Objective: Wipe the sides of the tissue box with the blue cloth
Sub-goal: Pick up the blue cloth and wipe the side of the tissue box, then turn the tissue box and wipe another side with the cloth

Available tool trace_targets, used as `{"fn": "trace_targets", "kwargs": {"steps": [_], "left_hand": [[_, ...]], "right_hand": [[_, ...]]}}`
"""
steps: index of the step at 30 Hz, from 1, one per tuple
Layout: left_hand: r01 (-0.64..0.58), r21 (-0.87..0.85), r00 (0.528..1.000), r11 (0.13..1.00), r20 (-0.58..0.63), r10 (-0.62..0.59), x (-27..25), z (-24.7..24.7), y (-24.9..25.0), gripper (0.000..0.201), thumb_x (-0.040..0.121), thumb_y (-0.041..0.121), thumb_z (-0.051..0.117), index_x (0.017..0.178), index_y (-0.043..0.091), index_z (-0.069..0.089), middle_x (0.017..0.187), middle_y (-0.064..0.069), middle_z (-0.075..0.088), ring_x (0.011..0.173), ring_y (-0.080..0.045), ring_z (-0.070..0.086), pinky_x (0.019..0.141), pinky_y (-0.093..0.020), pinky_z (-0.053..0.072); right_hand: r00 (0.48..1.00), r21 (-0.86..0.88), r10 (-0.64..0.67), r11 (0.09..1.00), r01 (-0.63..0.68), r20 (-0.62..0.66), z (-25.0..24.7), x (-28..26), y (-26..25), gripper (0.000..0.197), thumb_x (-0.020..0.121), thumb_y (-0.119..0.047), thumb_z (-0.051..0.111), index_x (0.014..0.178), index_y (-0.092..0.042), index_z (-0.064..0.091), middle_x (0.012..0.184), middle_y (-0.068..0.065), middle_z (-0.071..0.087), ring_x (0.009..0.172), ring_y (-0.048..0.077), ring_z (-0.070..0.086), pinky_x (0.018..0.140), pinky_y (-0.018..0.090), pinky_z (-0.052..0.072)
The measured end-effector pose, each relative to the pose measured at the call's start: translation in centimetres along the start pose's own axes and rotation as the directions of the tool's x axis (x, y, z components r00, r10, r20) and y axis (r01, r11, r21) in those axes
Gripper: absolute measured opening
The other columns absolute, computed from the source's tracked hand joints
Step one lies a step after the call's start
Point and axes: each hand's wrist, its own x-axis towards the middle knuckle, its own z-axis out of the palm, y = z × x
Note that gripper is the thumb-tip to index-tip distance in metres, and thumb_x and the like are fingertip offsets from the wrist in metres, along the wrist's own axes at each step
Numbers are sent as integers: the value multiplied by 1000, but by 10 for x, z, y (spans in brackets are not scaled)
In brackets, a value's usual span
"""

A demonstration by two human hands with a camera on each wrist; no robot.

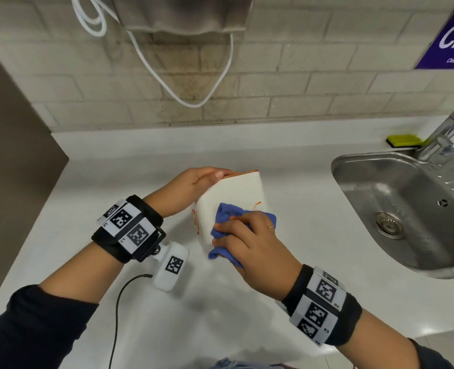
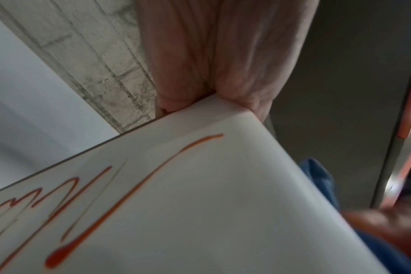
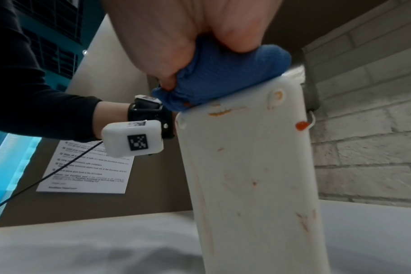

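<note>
A white tissue box (image 1: 234,194) with orange streaks stands tilted on the white counter. My left hand (image 1: 194,186) grips its far upper corner, thumb on the top edge. In the left wrist view the fingers (image 2: 200,64) clamp the box corner (image 2: 223,111), and orange drips run down the box side (image 2: 153,204). My right hand (image 1: 250,243) holds the bunched blue cloth (image 1: 227,217) and presses it on the near face. In the right wrist view the blue cloth (image 3: 218,74) sits on the upper edge of the box (image 3: 246,166), whose smeared face shows red spots.
A steel sink (image 1: 407,209) with a tap (image 1: 444,137) lies to the right, a green sponge (image 1: 404,141) behind it. The brick wall (image 1: 273,75) runs along the back, with white cables (image 1: 194,75) hanging. A brown panel (image 1: 13,155) stands at left.
</note>
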Motion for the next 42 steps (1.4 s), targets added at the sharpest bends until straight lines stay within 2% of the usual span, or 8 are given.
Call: {"fn": "trace_targets", "kwargs": {"steps": [5, 11, 15, 20, 26, 31, 36, 42], "left_hand": [[-21, 38, 999, 999, -25, 22, -6, 8, -4, 31, 98, 32, 36, 114, 31, 62, 113, 12, 67, 100, 2, 61, 80, -13, 44], [-102, 235, 989, 967, -80, 124, -26, 40, -12, 30, 98, 40, 34, 119, 48, 54, 110, 6, 62, 103, -3, 54, 89, -25, 43], [-143, 300, 970, 943, -147, 194, -36, 70, -16, 41, 95, 45, 31, 126, 33, 54, 116, 4, 60, 108, -6, 51, 99, -29, 39], [-85, 458, 959, 885, -202, 196, -31, 89, -24, 54, 90, 48, 25, 131, 22, 51, 101, -9, 56, 102, -26, 48, 93, -42, 39], [-39, 502, 955, 864, -235, 180, -25, 71, -33, 52, 92, 47, 27, 132, 22, 49, 103, -11, 55, 104, -28, 48, 95, -39, 37], [-50, 439, 952, 897, -251, 176, -23, 50, -35, 36, 98, 32, 36, 131, 25, 50, 113, -6, 56, 107, -9, 43, 89, 0, 23], [-50, 447, 954, 893, -244, 176, -23, 57, -37, 44, 94, 40, 32, 132, 27, 49, 114, -5, 56, 110, -14, 45, 91, -8, 26], [-60, 525, 943, 849, -250, 221, -34, 55, -46, 53, 91, 49, 25, 134, 27, 46, 104, -7, 54, 104, -22, 46, 93, -31, 33]], "right_hand": [[986, -8, 3, 1000, -1, 167, -27, -29, 7, 6, 83, -20, 59, 86, -22, 64, 92, -7, 66, 86, 14, 43, 78, 29, 39], [945, 236, 276, 944, -232, -174, -47, -36, 12, 21, 96, -33, 34, 99, -26, 54, 108, -8, 50, 99, 17, 48, 89, 28, 37], [846, 296, 495, 853, -430, -199, -18, -34, 7, 26, 96, -37, 32, 96, -23, 55, 111, -8, 48, 104, 19, 43, 93, 31, 36], [761, 422, 619, 754, -505, -195, 6, -49, -5, 28, 96, -38, 30, 96, -24, 54, 108, -7, 45, 103, 5, 38, 95, 10, 27], [921, 329, 358, 860, -389, 154, 38, -83, -18, 27, 97, -30, 37, 93, -15, 60, 103, -4, 47, 93, 22, 47, 85, 36, 43], [815, 428, 574, 758, -492, -81, 6, -84, 8, 19, 94, -20, 37, 92, -19, 56, 97, -6, 51, 92, 22, 53, 78, 40, 48], [804, 390, 555, 803, -452, -212, -5, -26, 14, 20, 93, -24, 42, 94, -12, 58, 104, 3, 52, 94, 18, 46, 90, 9, 31], [859, 339, 483, 790, -511, 169, 25, -64, 9, 41, 94, -36, 32, 82, -8, 59, 92, 6, 54, 83, 24, 49, 77, 33, 42]]}}
